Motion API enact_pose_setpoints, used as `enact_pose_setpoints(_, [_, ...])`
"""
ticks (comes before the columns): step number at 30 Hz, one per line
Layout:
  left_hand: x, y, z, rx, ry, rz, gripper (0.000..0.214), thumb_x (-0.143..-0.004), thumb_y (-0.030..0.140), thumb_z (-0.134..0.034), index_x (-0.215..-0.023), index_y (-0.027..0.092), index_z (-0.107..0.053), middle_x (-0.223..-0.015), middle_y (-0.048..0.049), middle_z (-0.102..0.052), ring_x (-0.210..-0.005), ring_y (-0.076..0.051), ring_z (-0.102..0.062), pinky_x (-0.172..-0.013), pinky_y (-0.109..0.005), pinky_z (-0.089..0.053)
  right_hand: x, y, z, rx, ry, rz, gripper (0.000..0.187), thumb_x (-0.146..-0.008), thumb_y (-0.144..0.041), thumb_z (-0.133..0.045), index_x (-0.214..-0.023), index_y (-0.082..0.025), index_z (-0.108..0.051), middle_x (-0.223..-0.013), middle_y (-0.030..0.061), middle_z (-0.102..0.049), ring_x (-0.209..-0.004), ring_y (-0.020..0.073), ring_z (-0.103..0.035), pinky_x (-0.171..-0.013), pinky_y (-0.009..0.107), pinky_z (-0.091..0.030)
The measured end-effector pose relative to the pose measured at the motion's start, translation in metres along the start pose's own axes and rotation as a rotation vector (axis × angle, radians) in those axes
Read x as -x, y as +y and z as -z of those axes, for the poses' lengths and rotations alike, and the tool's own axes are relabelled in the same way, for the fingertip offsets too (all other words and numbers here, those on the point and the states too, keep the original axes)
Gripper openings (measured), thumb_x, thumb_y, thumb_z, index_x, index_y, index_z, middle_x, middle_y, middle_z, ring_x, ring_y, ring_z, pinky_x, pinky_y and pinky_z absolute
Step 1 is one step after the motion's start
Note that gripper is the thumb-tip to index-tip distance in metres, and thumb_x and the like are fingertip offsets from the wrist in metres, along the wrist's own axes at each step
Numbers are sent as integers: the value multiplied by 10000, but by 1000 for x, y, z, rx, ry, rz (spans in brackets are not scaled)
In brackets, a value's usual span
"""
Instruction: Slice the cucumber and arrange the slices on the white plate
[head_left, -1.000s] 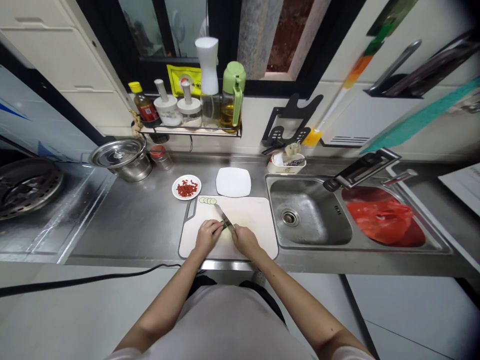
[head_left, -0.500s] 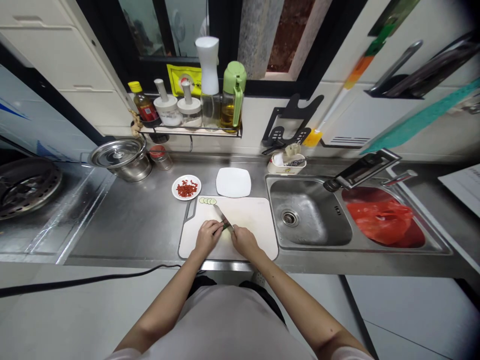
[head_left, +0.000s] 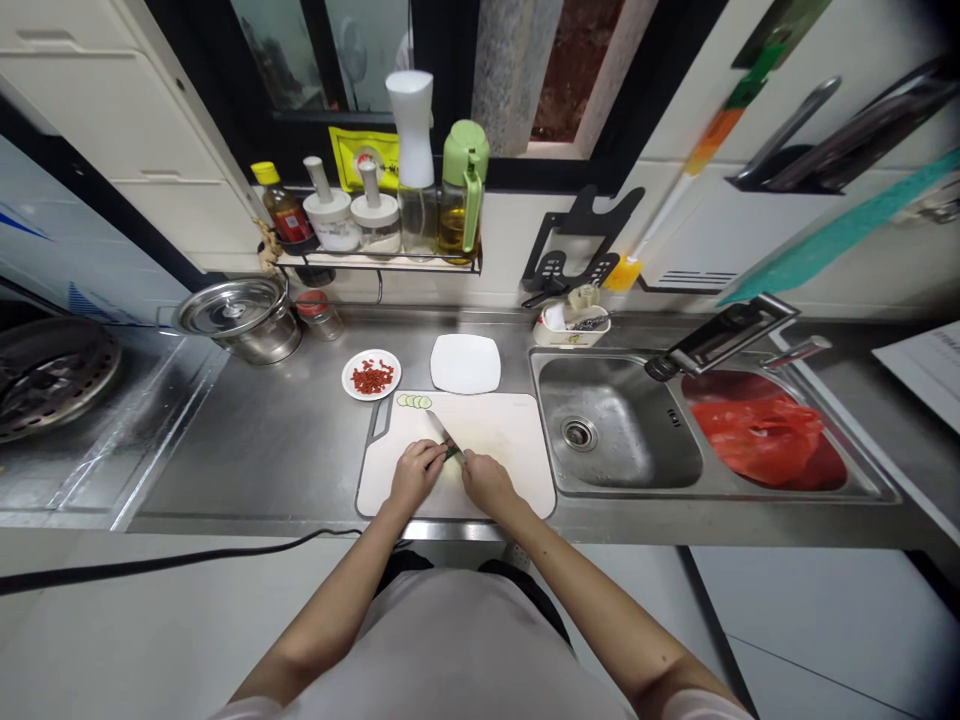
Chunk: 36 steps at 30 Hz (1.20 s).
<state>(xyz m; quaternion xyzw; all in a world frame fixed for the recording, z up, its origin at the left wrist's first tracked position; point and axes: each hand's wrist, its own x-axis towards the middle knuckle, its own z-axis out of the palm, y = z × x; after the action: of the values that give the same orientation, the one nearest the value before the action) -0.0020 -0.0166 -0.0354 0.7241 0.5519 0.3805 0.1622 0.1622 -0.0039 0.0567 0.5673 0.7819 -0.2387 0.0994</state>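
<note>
My right hand (head_left: 487, 483) is closed round the handle of a kitchen knife (head_left: 439, 428), whose blade points up and to the left over the white cutting board (head_left: 517, 440). My left hand (head_left: 414, 475) pinches a small dark green piece of cucumber (head_left: 451, 452), mostly hidden by the fingers and the blade. Whether the edge is inside the cucumber I cannot tell. Several thin cucumber slices (head_left: 414, 401) lie overlapping in a row at the board's upper left, beyond the knife tip.
Behind the board stand a plate of chopped red pieces (head_left: 373, 376) and a white square plate (head_left: 465, 363). A double sink (head_left: 622, 420) adjoins on the right, with a red plastic bag (head_left: 757, 432) in its far basin. A lidded pot (head_left: 244, 315) stands left, below a seasoning shelf (head_left: 382, 262).
The view has shifted very slightly. Both hands, the knife and the cucumber stay in nearly the same place on the board.
</note>
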Motion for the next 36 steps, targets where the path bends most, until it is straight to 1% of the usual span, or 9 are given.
enact_pose_setpoints(5, [0, 0, 0, -4, -13, -5, 203, -897, 259, -528, -1011, 225, -694, -925, -62, -657, -891, -171, -597, -808, -331, -510, 4, 0, 0, 28, -31, -4, 258, -927, -131, -330, -1097, -123, -524, -956, 140, -670, -932, 205, -634, -755, 283, -434])
enact_pose_setpoints(11, [0, -1, 0, -5, -13, -8, 212, -904, 267, -514, -1016, 236, -691, -930, -57, -655, -885, -169, -596, -804, -335, -511, 17, 3, 1, 26, -60, -13, 259, -911, -112, -341, -1095, -123, -523, -959, 148, -663, -932, 216, -628, -753, 291, -427])
enact_pose_setpoints(18, [1, -3, -2, -1, -11, -8, 208, -901, 257, -519, -1020, 237, -688, -924, -53, -654, -881, -164, -595, -803, -326, -506, 31, 9, 4, 17, -106, -33, 262, -899, -99, -337, -1063, -125, -540, -935, 144, -664, -884, 221, -641, -684, 281, -412])
enact_pose_setpoints(22, [1, -3, -2, 0, -15, -11, 211, -902, 254, -516, -1028, 237, -686, -928, -54, -655, -885, -165, -593, -807, -328, -505, 37, 10, 8, 10, -116, -37, 257, -898, -97, -343, -1055, -129, -545, -918, 138, -661, -868, 218, -641, -671, 278, -405])
enact_pose_setpoints(28, [0, -3, -2, -10, -14, -2, 199, -898, 243, -522, -1003, 235, -691, -932, -54, -654, -889, -166, -596, -801, -324, -505, 34, 8, 13, 6, -138, -46, 258, -900, -108, -357, -1066, -134, -552, -928, 140, -659, -889, 216, -638, -688, 279, -407])
enact_pose_setpoints(36, [-2, -6, -2, -1, -26, 0, 206, -899, 256, -519, -1013, 245, -691, -936, -51, -656, -889, -166, -603, -804, -328, -507, 26, 7, 8, 21, -131, -41, 252, -898, -121, -379, -1078, -127, -554, -969, 146, -658, -917, 219, -637, -715, 284, -423])
